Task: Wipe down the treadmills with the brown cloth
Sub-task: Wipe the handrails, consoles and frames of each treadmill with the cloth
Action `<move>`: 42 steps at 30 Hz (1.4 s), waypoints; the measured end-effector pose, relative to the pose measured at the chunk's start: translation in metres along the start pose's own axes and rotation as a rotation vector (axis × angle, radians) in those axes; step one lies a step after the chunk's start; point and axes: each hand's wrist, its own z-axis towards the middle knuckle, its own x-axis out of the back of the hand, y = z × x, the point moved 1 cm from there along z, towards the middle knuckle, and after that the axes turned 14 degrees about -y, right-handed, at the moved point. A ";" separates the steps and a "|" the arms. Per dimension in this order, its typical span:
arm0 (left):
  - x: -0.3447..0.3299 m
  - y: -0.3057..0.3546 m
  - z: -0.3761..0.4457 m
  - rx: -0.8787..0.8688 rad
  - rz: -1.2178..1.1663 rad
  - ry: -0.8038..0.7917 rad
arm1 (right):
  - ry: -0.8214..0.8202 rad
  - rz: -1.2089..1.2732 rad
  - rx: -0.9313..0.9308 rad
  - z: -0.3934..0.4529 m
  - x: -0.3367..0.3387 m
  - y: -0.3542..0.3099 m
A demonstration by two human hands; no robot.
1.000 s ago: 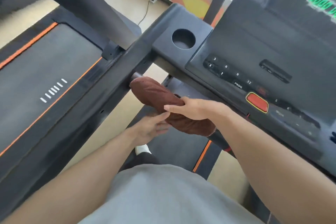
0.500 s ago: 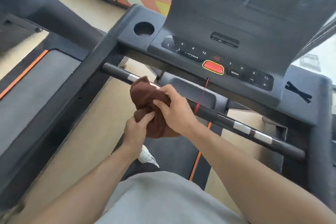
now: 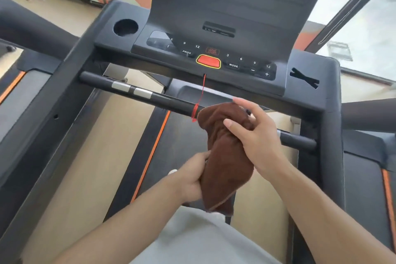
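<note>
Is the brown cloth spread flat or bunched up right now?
Bunched: the cloth is wrapped over the bar, left hand gripping its lower part.

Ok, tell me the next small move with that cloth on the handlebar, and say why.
Probably slide the brown cloth further right along the handlebar. It is draped over the bar just right of the red safety cord, with the right hand on top of it and the left hand gripping its hanging end, and a short stretch of bar at the right end looks unwiped.
</note>
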 end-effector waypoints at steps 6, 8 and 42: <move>-0.028 0.092 0.009 -0.508 0.213 0.136 | 0.408 -0.005 0.270 -0.004 0.033 -0.026; -0.025 0.118 0.011 -0.543 0.438 0.128 | 0.466 -0.079 0.249 -0.002 0.038 -0.020; 0.060 0.128 0.061 -0.080 2.055 0.733 | -0.402 -1.296 -0.398 0.085 0.120 0.096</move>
